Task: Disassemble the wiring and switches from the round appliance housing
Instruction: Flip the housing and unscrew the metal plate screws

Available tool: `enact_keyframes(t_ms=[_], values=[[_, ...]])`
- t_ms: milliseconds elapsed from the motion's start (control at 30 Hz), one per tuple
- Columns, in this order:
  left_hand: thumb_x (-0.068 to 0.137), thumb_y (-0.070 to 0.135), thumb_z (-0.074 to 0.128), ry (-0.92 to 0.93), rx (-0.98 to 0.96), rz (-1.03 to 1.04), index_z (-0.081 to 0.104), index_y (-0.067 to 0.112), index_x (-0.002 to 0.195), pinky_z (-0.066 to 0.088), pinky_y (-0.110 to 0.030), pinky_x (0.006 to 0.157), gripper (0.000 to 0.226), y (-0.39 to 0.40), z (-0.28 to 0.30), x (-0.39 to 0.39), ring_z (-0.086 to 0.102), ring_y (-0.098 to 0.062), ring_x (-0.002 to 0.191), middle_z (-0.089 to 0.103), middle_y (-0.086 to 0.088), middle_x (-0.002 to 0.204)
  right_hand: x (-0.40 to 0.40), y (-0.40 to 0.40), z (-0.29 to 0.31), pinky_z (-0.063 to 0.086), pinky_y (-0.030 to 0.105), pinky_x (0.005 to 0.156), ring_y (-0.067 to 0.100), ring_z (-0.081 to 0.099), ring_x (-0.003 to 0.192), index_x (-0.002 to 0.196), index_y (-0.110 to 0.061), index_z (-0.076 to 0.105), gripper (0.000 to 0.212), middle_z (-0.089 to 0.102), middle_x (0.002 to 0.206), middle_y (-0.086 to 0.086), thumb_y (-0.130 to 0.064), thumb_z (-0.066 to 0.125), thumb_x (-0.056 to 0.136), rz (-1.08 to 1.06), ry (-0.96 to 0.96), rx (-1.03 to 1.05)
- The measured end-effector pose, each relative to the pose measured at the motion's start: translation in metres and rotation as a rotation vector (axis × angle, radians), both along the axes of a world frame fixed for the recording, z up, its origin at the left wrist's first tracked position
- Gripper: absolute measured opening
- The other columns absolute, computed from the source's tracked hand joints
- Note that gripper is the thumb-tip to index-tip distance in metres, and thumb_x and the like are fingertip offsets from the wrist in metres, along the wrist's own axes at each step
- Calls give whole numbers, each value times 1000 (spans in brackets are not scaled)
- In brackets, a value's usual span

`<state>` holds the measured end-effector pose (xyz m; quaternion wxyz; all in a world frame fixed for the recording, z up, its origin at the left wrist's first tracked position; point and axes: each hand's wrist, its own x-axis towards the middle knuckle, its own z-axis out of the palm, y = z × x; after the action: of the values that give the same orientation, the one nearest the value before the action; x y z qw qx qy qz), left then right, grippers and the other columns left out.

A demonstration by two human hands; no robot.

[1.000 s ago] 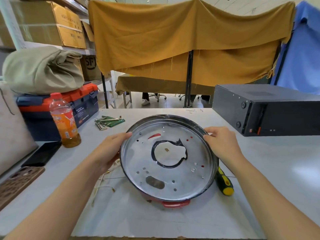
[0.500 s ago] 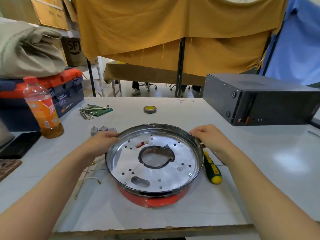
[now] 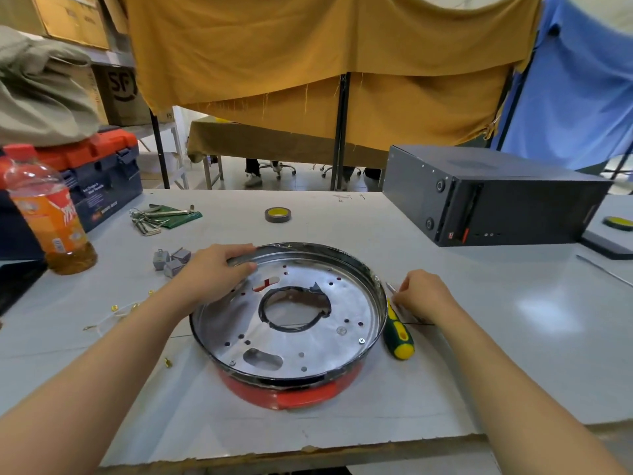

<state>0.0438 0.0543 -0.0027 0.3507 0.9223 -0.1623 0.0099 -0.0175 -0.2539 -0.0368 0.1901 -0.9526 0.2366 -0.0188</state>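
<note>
Scene was bright, even, w/ diffuse light from overhead. Soft glare patch sat on the table (image 3: pixel 534 313) at right; the metal pan (image 3: pixel 308 351) threw dull reflections. Shadows were faint, mostly under the arms and pan. Wide-angle lens bent straight lines at the edges; forearms looked stretched. Slight softness overall, the bottle (image 3: pixel 48 214) at left a bit smeared.
</note>
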Motion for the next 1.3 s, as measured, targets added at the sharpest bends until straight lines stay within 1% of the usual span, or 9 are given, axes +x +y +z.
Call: enact_keyframes(t_ms=[200, 300, 400, 600, 767, 967, 1100, 1234, 1300], values=[[92, 19, 57, 70, -184, 12, 60, 25, 125, 42, -27, 93, 34, 3, 1, -2, 57, -13, 110, 62, 6, 123, -1, 3, 7, 40, 30, 58, 30, 52, 71, 61, -10, 45, 35, 52, 65, 9, -22, 54, 93, -1, -103, 2], [92, 9, 55, 179, -371, 17, 65, 24, 115, 48, -19, 73, 30, 8, 0, -2, 63, -8, 93, 67, 6, 111, -2, 11, 26, 47, 28, 58, 19, 60, 67, 78, -9, 56, 18, 66, 71, 5, -18, 54, 94, 83, -392, 344], [92, 1, 52, 282, -489, 19, 68, 24, 107, 52, -21, 61, 31, 15, -1, 0, 68, -14, 83, 70, 4, 106, -5, 27, 50, 45, 14, 49, 4, 56, 52, 88, -13, 59, 6, 64, 63, 0, -17, 60, 92, 223, -534, 615], [90, 2, 53, 389, -550, -11, 72, 21, 102, 54, -28, 65, 30, 29, -5, 7, 69, -18, 77, 73, -7, 98, 5, 66, 73, 49, 18, 53, 6, 55, 55, 86, -16, 68, 7, 62, 62, -1, -13, 63, 90, 443, -401, 864], [89, 9, 59, 445, -608, -21, 64, 29, 110, 53, -36, 67, 29, 35, -12, 15, 65, -20, 65, 72, -5, 74, 25, 98, 79, 52, 20, 58, 10, 57, 61, 92, -5, 71, 12, 62, 68, 4, -4, 60, 89, 567, -302, 1175], [89, 13, 59, 452, -580, -40, 75, 24, 86, 54, -31, 71, 19, 34, -16, 25, 67, -15, 70, 74, -5, 83, 55, 127, 76, 49, 18, 55, 9, 54, 60, 91, -1, 71, 15, 59, 65, 3, -10, 59, 92, 566, -211, 1157], [91, 17, 54, 466, -625, -96, 70, 5, 92, 48, -31, 72, 20, 34, -26, 27, 60, -20, 74, 68, -12, 86, 68, 139, 71, 51, 20, 55, 12, 59, 61, 91, -6, 71, 23, 64, 67, 4, -22, 56, 95, 543, -162, 1032], [93, 17, 50, 448, -660, -130, 72, 9, 87, 47, -18, 57, 25, 32, -31, 27, 61, -8, 62, 69, -3, 75, 77, 149, 62, 59, 30, 63, 18, 66, 64, 94, -3, 68, 24, 70, 73, 11, -21, 54, 97, 537, -110, 1040], [93, 17, 49, 445, -690, -122, 72, 13, 83, 48, -21, 61, 25, 31, -34, 27, 61, -8, 61, 69, -2, 73, 77, 152, 52, 60, 34, 68, 19, 64, 60, 90, -2, 67, 15, 68, 68, 10, -14, 58, 94, 534, -134, 1058]])
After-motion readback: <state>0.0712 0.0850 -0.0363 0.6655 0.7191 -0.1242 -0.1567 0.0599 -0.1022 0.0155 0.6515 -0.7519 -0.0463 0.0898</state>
